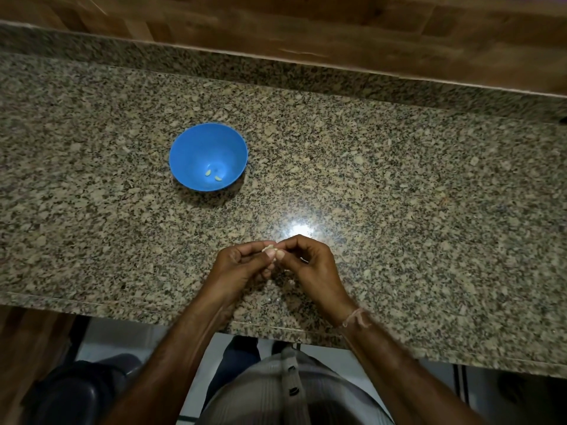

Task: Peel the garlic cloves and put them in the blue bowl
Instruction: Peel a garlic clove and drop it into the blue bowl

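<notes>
A blue bowl point(190, 148) stands on the speckled granite counter point(399, 185), left of centre, with two pale peeled garlic cloves point(213, 175) at its bottom. Nearer the front edge, my left hand point(239, 265) and my right hand point(310, 265) meet fingertip to fingertip. Both pinch a small pale garlic clove point(269, 248) between thumbs and forefingers, just above the counter. Most of the clove is hidden by my fingers.
A granite upstand and wood-patterned wall point(306, 23) run along the back. The counter's front edge point(153, 308) lies under my forearms. A bright light reflection point(300, 230) glares just beyond my hands. Small pale bits of skin point(290, 282) lie under my hands.
</notes>
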